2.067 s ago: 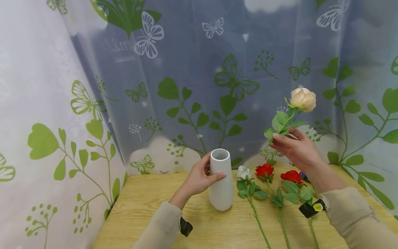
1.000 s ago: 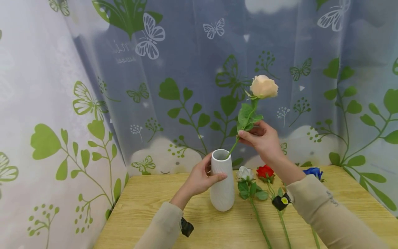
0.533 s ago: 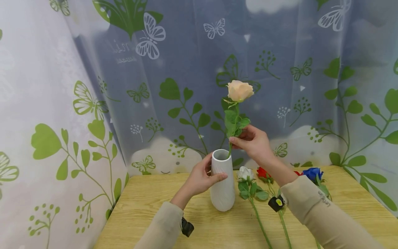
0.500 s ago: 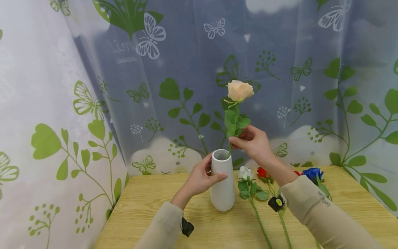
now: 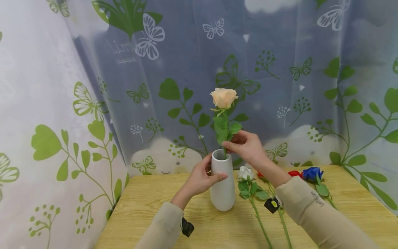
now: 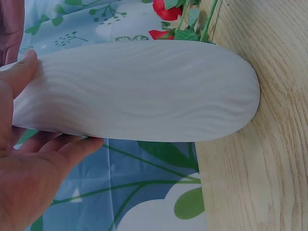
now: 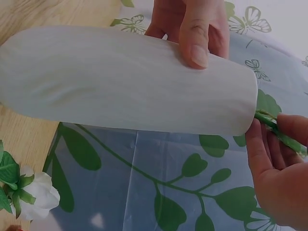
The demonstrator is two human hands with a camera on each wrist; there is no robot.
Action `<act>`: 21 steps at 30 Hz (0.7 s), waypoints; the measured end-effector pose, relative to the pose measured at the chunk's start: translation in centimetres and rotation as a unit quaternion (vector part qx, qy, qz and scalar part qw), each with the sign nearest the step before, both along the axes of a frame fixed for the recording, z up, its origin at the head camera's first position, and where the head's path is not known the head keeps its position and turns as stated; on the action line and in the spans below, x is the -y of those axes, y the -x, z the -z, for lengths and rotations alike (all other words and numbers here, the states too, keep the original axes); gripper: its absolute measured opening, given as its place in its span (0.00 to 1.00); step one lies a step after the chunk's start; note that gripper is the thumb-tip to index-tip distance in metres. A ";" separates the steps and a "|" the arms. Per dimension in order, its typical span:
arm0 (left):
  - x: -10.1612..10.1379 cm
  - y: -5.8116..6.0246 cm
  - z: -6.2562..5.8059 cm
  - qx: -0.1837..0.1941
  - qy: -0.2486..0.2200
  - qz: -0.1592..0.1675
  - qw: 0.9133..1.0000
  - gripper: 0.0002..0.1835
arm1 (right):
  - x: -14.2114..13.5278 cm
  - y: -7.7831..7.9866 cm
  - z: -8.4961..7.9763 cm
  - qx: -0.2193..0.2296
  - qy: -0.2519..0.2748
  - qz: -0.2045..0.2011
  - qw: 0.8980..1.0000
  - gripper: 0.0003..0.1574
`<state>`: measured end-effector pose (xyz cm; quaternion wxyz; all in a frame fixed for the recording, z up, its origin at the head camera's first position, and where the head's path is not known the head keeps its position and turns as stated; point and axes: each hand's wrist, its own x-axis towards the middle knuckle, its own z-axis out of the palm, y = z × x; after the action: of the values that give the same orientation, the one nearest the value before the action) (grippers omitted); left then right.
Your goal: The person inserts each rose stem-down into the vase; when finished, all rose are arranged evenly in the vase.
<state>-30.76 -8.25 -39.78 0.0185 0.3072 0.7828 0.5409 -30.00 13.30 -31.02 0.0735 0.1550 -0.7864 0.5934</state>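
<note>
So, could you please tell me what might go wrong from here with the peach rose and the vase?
The vase is tall and slim, so it might tip if the left hand loosened its grip while the right hand pushed sideways. The leaves of the peach rose sit just above the rim and could catch on it if the stem were pushed deeper.

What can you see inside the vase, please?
The stem of the peach rose reaches into the mouth of the vase. The vase covers the stem's lower end, so its depth, and anything else further inside, cannot be seen.
</note>
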 end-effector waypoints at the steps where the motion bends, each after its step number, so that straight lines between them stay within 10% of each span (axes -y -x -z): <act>1: 0.0 0.0 0.0 0.000 0.000 0.000 1.000 0.44 | 0.0 0.0 0.0 0.001 -0.005 0.000 1.000 0.20; 21: 0.0 -0.2 -0.3 0.003 0.001 -0.005 1.000 0.42 | -0.4 -0.5 0.4 -0.002 -0.068 0.033 0.997 0.28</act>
<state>-30.53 -8.25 -39.48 0.0183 0.3020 0.7848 0.5409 -29.48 13.72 -31.38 0.0841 0.1345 -0.8298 0.5351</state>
